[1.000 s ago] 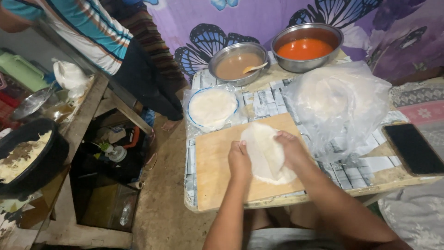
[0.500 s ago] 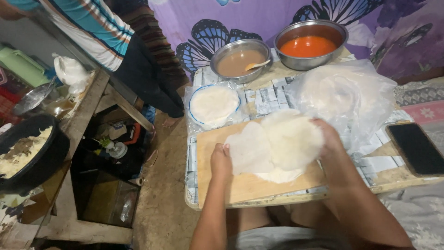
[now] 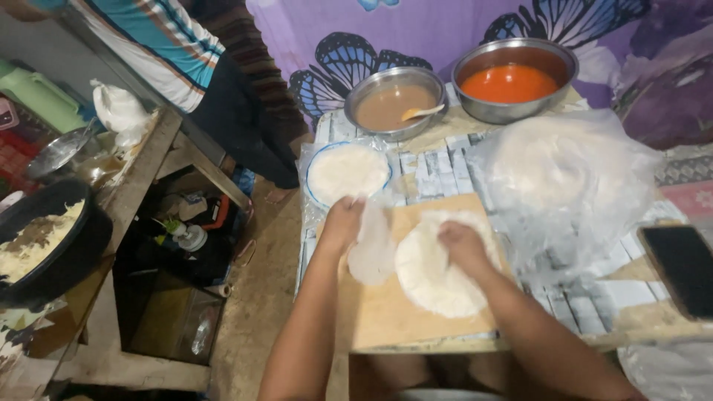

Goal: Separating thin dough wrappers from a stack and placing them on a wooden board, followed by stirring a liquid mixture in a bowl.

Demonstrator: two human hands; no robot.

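On a wooden board [image 3: 386, 315] lies a stack of thin white round wrappers [image 3: 434, 278]. My right hand [image 3: 460, 245] presses down on the top of the stack. My left hand [image 3: 343, 221] pinches one wrapper sheet [image 3: 373, 249] and holds it up off the left side of the stack, hanging limp. Just beyond my left hand stands a blue-rimmed plate [image 3: 347, 172] with a white pile on it.
A clear plastic bag of more wrappers [image 3: 564, 178] lies right of the board. Two steel bowls stand at the back, one with brown sauce and a spoon [image 3: 394, 104], one with orange sauce [image 3: 512, 80]. A black phone [image 3: 679, 267] lies far right. Another person stands at upper left [image 3: 186, 59].
Both hands were lifting the wrappers off the board; now the stack lies flat under my right hand and my left hand has peeled one sheet away to the left.
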